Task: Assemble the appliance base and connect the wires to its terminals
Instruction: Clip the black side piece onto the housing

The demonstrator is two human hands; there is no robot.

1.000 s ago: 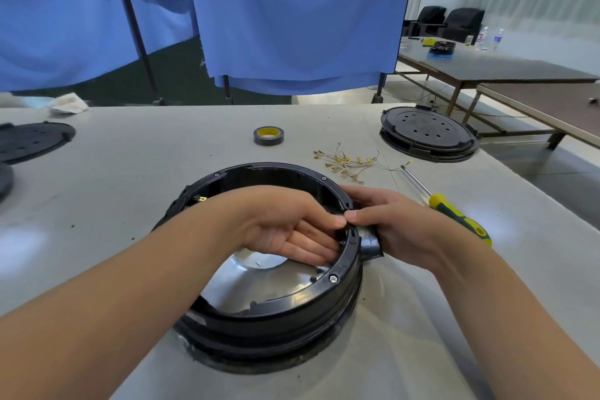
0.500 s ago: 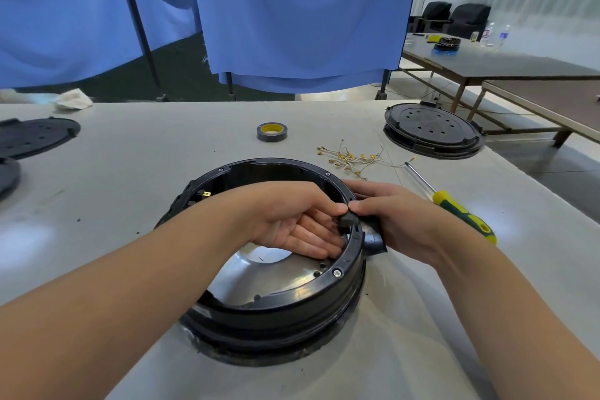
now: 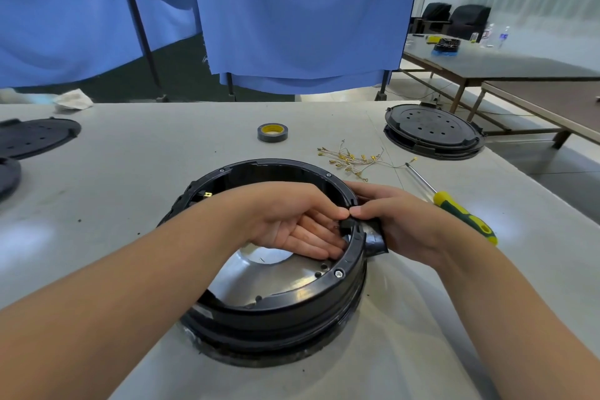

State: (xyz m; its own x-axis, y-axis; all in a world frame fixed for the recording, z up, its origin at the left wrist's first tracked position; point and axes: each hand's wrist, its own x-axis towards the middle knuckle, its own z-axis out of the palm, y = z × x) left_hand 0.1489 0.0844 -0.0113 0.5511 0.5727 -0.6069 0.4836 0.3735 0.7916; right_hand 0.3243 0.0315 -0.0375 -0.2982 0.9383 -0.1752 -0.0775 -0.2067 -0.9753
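Hands meet at the rim of a round black base

Left hand (image 3: pixel 292 224) reaches inside the appliance base (image 3: pixel 276 312), fingers straight and pressed flat against the inner wall. Just to its right, a small black socket piece (image 3: pixel 373 237) sits at the rim; the right hand (image 3: pixel 399 224) grips it from outside, thumbs touching. Beyond the grip lie loose wires (image 3: pixel 354 161) and a tape roll (image 3: pixel 272 132); right of it, a screwdriver (image 3: pixel 454 204) on the table (image 3: pixel 130 172).

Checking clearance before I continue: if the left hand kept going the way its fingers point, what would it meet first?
Probably the inner wall of the black round appliance base: the left hand points right, fingertips already at it.
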